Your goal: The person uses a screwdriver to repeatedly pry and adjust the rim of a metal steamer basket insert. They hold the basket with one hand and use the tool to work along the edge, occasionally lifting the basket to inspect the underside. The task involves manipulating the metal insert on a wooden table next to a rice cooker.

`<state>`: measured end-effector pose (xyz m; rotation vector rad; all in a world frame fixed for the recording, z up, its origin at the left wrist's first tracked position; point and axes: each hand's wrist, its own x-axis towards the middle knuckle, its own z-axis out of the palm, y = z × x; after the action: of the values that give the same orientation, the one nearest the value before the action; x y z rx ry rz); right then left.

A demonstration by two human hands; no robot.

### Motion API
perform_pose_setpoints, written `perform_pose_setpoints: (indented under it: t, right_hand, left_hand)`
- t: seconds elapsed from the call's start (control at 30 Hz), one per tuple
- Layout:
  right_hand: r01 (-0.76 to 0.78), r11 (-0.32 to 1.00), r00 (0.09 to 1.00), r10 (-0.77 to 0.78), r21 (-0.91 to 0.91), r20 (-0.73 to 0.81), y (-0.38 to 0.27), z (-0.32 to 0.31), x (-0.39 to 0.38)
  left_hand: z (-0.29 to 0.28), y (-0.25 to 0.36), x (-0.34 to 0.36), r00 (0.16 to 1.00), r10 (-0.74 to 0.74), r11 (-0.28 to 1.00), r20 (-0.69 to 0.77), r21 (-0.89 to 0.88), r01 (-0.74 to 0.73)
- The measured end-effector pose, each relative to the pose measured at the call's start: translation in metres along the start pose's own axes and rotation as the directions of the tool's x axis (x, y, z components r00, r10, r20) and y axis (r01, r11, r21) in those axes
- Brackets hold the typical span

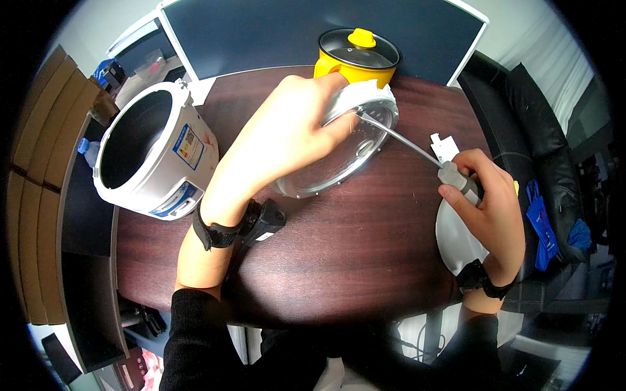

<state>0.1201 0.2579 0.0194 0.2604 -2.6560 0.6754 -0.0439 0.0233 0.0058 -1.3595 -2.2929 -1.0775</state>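
Observation:
My left hand point(287, 127) grips the upper rim of a round rice cooker lid point(319, 177), which is tilted on edge above the table. The lid has a white part at its top and a shiny metallic face with small dots round its rim. In my right hand point(495, 202) is a screwdriver point(407, 142), its grey handle wrapped by the fingers. Its shaft runs up and left, and the tip meets the lid's rim beside my left fingers. Whether the tip sits in a screw cannot be made out.
An uncovered white rice cooker body point(199, 140) stands on the left of the dark wooden table point(352, 260). Behind the lid is a yellow pot point(336, 64) with a glass lid. A small white plastic piece point(445, 147) and a white rounded cover point(456, 238) lie by my right hand.

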Motion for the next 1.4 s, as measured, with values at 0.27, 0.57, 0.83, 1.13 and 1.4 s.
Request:
perform_pose_setpoints:
  t: [0.27,0.57,0.83,1.13,1.4]
  right_hand:
    - [-0.039,0.999,0.999,0.04,-0.009,0.012,-0.002,-0.002,-0.005]
    - [-0.072,0.996,0.997,0.069,0.057,0.037,-0.01,-0.005,-0.009]
    - [-0.096,0.995,0.993,0.094,0.019,0.067,-0.01,-0.007,-0.011]
    - [-0.107,0.992,0.993,0.103,0.071,0.062,-0.01,-0.003,-0.01]
    - [-0.11,0.991,0.992,0.105,0.071,0.072,-0.009,-0.003,-0.011]
  left_hand:
    - [-0.002,0.006,0.0,0.999,-0.027,0.999,0.045,-0.025,0.028]
    - [-0.007,0.013,-0.002,0.998,-0.04,0.995,0.048,-0.095,0.045]
    - [-0.004,0.009,-0.001,0.998,-0.047,0.998,0.04,-0.049,0.049]
    - [-0.005,0.012,-0.002,0.997,-0.068,0.996,0.032,-0.06,0.07]
    - [-0.001,0.008,-0.001,0.999,-0.044,0.998,0.022,-0.035,0.045]
